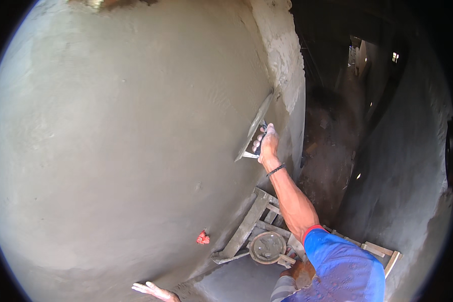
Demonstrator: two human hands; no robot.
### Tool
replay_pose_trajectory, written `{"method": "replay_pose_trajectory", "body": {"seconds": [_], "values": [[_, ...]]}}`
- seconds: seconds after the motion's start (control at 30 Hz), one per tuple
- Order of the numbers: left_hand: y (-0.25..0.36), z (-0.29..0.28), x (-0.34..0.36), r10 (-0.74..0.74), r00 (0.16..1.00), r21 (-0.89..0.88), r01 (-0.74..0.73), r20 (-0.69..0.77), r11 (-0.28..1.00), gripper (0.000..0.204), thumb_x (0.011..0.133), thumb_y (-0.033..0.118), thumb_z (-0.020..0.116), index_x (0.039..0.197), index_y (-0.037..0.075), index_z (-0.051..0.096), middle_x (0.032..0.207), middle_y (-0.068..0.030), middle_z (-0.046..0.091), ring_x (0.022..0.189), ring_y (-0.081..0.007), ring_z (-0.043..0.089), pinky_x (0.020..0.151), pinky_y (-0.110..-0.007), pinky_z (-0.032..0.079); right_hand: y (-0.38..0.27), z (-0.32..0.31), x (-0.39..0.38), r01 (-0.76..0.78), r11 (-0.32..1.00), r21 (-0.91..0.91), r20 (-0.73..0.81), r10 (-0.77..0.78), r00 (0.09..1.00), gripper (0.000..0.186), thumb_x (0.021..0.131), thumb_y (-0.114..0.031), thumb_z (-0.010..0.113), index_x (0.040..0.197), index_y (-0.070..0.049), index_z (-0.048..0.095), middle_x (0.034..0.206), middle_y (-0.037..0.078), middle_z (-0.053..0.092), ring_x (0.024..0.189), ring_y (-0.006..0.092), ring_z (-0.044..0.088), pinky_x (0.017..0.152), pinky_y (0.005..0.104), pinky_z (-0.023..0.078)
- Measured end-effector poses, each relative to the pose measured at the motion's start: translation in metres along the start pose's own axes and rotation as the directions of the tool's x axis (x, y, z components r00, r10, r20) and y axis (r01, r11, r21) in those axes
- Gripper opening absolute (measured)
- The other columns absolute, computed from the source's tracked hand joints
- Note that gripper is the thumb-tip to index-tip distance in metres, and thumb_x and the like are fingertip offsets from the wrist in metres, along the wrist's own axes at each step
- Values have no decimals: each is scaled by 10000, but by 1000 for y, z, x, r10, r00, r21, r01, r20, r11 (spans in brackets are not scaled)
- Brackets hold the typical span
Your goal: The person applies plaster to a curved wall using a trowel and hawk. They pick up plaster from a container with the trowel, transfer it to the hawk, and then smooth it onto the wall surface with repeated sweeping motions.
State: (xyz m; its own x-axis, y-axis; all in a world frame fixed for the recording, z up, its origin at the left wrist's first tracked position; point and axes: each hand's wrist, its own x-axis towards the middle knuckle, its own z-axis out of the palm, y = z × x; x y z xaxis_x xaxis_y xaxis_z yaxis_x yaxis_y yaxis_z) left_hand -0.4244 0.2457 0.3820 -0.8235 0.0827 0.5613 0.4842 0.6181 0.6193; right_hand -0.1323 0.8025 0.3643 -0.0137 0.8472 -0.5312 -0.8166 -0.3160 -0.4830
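Observation:
My right hand [268, 143] is raised and shut on the handle of a flat steel plastering trowel [254, 132]. The trowel's blade lies against the wet grey plastered wall [126, 141], close to the wall's rough corner edge [287, 75]. A dark band circles that wrist. My left hand [152, 290] shows at the bottom edge, fingers spread and empty, at the lower part of the same wall.
Below me stands a wooden plank scaffold [249, 224] with a round pan of mortar [268, 246] on it. A small red scrap [202, 237] sticks to the wall. A narrow dark passage [332, 151] runs along the right between two walls.

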Motion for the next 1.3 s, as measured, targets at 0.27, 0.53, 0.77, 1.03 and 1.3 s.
{"method": "replay_pose_trajectory", "body": {"seconds": [0.27, 0.53, 0.77, 1.03, 1.3], "values": [[35, 3, -17, 79, 995, -57, -76, 56, 995, 806, 1016, 582, 332, 1574, 46, 104, 1640, -194, -46, 1516, -338, 45, 1207, -484, 134, -87, 95, -65, 223, 974, -36, 150, -216, 965, 437, 1004, -474, 429, 1045, -43, 490, 597, 7, 403, 392, 142, 408, 348, 303, 335], [33, 3, -13, 103, 993, -130, -96, 51, 987, 808, 1020, 552, 348, 1571, 33, 64, 1630, -207, -112, 1516, -357, -40, 1203, -530, 73, -136, 161, -122, 340, 940, -41, 285, -315, 905, 401, 1013, -433, 429, 1007, -35, 473, 587, 1, 395, 397, 139, 415, 340, 298, 336], [20, 5, -16, 115, 992, -108, -108, 53, 988, 817, 1013, 553, 382, 1575, 52, 66, 1630, -209, -111, 1515, -363, -23, 1201, -534, 92, -159, 206, -154, 551, 827, -112, 371, -480, 795, 358, 1006, -370, 469, 1035, -13, 470, 630, 27, 436, 410, 144, 447, 341, 312, 375], [21, 6, -11, 136, 989, -107, -130, 51, 986, 825, 1003, 566, 399, 1578, 70, 78, 1628, -217, -105, 1512, -379, -20, 1200, -543, 84, -155, 240, -218, 744, 650, -156, 565, -559, 607, 436, 967, -283, 515, 864, 139, 483, 624, 185, 592, 427, 285, 629, 378, 386, 492], [17, 8, -13, 146, 988, -115, -140, 45, 983, 837, 998, 565, 411, 1580, 76, 61, 1628, -223, -97, 1511, -382, -42, 1200, -547, 59, -71, 197, -260, 759, 480, -439, 600, -473, 646, 438, 979, -350, 521, 1028, 80, 450, 834, 356, 615, 847, 535, 619, 762, 557, 517]]}}
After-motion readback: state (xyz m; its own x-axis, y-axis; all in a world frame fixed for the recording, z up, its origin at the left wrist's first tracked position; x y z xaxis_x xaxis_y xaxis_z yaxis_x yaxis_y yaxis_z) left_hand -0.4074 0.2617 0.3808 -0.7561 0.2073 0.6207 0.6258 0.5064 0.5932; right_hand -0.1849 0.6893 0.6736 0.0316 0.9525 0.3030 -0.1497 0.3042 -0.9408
